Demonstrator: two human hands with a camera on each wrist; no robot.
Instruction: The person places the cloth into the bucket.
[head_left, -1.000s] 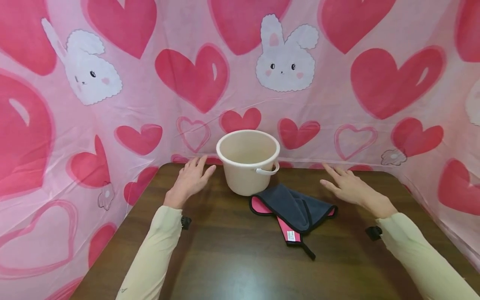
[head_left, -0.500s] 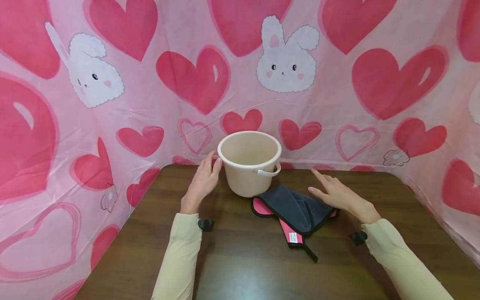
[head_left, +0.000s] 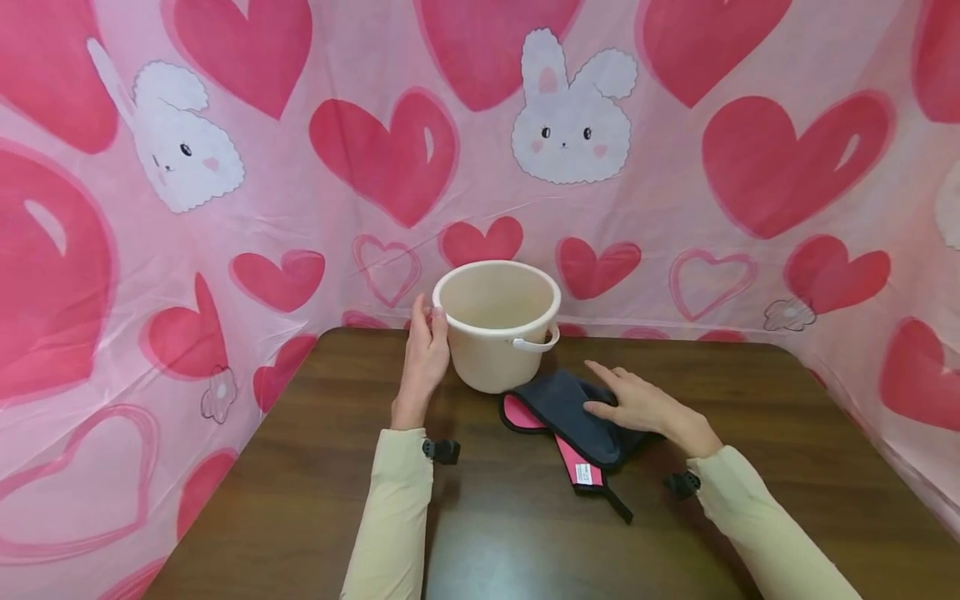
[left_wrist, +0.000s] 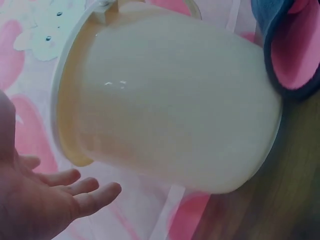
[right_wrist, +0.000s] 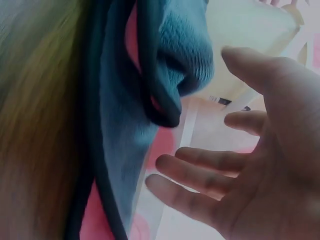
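A cream plastic bucket (head_left: 493,362) stands upright at the back of the table, its white handle (head_left: 536,343) hanging at the right front. My left hand (head_left: 425,358) is upright at the bucket's left side, fingers extended; in the left wrist view its fingertips (left_wrist: 107,192) are close to the rim and not curled round it. In front of the bucket lies a folded dark grey fleece piece (head_left: 558,408) with pink lining, black edging, a white label and a short black strap. Over its right part hovers my right hand (head_left: 645,410), fingers spread, covering some of it.
The dark wooden table (head_left: 480,525) reaches back to a pink curtain (head_left: 480,192) printed with hearts and rabbits, which also runs along both sides. The fleece piece lies close against the bucket's base.
Both hands have moved inward. The left came rightward to the bucket's side and turned upright; the right came left and down over the fleece piece. Bucket and fleece piece have stayed put.
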